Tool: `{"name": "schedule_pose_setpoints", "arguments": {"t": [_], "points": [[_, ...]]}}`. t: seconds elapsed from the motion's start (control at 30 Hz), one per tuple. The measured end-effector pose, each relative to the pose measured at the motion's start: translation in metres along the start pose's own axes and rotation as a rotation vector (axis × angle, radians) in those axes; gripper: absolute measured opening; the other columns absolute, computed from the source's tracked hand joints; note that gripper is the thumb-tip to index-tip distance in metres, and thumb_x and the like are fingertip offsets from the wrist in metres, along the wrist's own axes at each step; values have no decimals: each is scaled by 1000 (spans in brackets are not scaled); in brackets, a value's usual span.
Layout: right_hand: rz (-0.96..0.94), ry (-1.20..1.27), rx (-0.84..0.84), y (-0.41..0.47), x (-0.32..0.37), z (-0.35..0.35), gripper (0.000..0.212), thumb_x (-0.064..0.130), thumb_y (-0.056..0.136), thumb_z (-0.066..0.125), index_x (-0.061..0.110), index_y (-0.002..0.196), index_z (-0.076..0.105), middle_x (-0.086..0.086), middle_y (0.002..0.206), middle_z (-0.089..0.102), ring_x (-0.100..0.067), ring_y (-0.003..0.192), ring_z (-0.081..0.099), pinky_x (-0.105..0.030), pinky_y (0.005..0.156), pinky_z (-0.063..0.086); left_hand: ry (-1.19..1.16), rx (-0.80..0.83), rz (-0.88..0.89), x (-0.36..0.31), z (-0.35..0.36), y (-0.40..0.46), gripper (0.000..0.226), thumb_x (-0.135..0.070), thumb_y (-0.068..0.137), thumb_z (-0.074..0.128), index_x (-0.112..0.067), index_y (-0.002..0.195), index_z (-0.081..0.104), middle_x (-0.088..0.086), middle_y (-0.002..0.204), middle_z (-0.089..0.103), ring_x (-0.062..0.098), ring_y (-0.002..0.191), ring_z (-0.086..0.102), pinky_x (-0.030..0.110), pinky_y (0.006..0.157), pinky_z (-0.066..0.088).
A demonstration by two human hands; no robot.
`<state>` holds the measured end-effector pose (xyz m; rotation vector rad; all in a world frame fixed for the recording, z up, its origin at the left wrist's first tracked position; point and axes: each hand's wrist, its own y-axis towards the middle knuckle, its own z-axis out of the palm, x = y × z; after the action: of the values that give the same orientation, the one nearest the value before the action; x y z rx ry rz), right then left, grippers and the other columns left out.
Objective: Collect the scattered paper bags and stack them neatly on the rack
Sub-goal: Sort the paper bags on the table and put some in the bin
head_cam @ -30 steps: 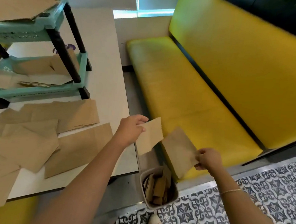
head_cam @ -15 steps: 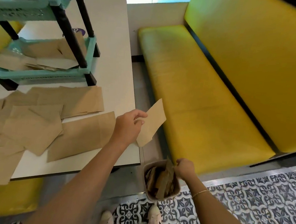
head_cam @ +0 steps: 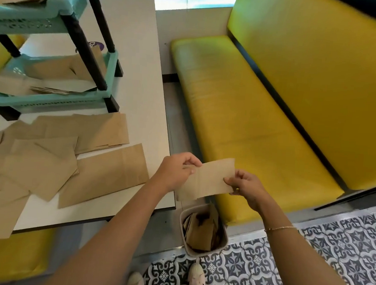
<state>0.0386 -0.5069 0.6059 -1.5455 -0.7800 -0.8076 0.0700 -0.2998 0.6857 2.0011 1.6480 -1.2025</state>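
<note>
Both hands hold one small brown paper piece (head_cam: 206, 180) flat over the gap between table and bench. My left hand (head_cam: 177, 169) pinches its left end and my right hand (head_cam: 245, 186) pinches its right end. Several flat brown paper bags (head_cam: 106, 174) lie scattered and overlapping on the white table (head_cam: 146, 91). A teal two-tier rack (head_cam: 53, 103) with black legs stands at the table's back left. More bags rest on its lower shelf and on its upper shelf.
A small grey bin (head_cam: 203, 231) with brown paper scraps inside sits on the floor right below my hands. A long yellow bench (head_cam: 250, 115) runs along the right. Patterned floor tiles (head_cam: 341, 251) and my shoes are at the bottom.
My right hand dropped its paper piece into the bin, then rose and took the right end of the piece in my left hand. That piece now lies level between both hands.
</note>
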Motion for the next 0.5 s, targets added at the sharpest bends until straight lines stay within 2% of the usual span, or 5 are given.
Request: {"name": "schedule_pose_setpoints", "arguments": {"t": [0.07,0.13,0.27,0.37,0.5], "points": [[20,-100,-97,2,-15,-3,13,5,88,58,13,78,57,-12,81,62,-24,68,57,-33,57,46,0,-37,5,0,1,-1,26,-9,92,55,-19,115,60,-3,118,59,11,106,53,12,81,38],[48,-335,-193,5,-33,-4,14,6,89,54,14,77,57,-17,77,65,-29,63,63,-35,55,52,-1,-79,3,0,-1,-2,32,-12,91,57,-19,122,55,-3,126,55,12,115,50,17,88,36],[160,-709,-183,5,-63,2,19,2,88,44,6,98,60,-8,59,62,-5,35,56,-27,59,57,-20,-129,-3,4,-8,-1,30,-17,92,58,-21,121,56,-5,123,55,6,107,48,20,87,38],[222,-829,-116,8,-79,16,30,1,86,47,1,114,57,-15,83,71,-23,70,68,-36,77,56,-14,-151,-15,9,-10,-1,28,-19,92,57,-21,120,56,-4,122,56,5,104,47,19,86,38],[251,-949,2,8,-84,36,43,29,95,52,2,129,48,-16,114,65,-26,94,65,-29,85,49,11,-154,-39,17,-11,-3,28,-20,92,57,-22,120,56,-2,124,55,11,111,51,20,86,39]]}}
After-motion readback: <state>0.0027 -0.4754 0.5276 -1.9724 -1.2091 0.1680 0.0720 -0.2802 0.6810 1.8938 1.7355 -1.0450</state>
